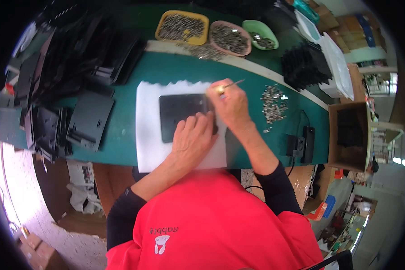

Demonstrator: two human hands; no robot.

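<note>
A flat black panel (pixel 171 114) with rounded corners lies on a white foam sheet (pixel 148 148) in front of me. My left hand (pixel 191 137) rests across its lower right part, fingers close together and bent onto the panel near the right edge. At the upper right corner, my right hand (pixel 231 105) is closed around a thin pointed tool (pixel 235 83) with a yellowish part by the fingers; its exact kind is unclear. The tool's slender end points up and to the right. My fingers hide the panel's right edge, and that area is slightly blurred.
Small metal parts (pixel 273 104) lie loose to the right on the green table (pixel 121 112). Behind stand yellow (pixel 205 31), pink (pixel 245 50) and green (pixel 272 33) trays of metal pieces. Black panels (pixel 90 119) crowd the left; a black device (pixel 308 144) and cardboard box (pixel 346 163) stand right.
</note>
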